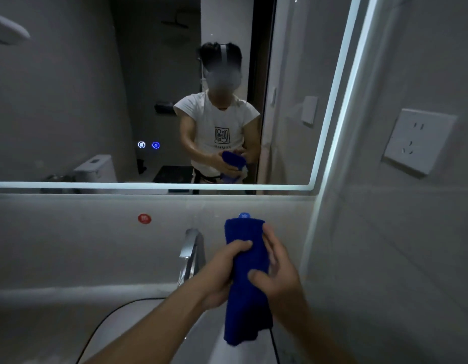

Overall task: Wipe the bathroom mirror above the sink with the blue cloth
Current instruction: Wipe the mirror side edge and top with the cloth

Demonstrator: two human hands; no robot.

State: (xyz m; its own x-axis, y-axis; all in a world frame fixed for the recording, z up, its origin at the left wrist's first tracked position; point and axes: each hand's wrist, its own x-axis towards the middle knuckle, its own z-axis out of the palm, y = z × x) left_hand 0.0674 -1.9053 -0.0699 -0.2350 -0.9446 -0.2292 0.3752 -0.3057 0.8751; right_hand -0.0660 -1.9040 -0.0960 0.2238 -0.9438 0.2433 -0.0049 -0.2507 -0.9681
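Folded blue cloth (247, 298), two-handed hold over sink (127, 319)
Grip: left hand (222, 274) curls round the cloth's left edge; right hand (277, 274) clasps its right side, thumb on front. Chrome faucet (191, 248) just left of cloth; lit-edged mirror (96, 88) beyond, apart from cloth.

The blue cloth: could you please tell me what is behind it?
Over the top edge of the cloth peeks a small round blue thing against the wall. The cloth covers the rest of it, so I cannot tell what it is. The tap stands left, uncovered.
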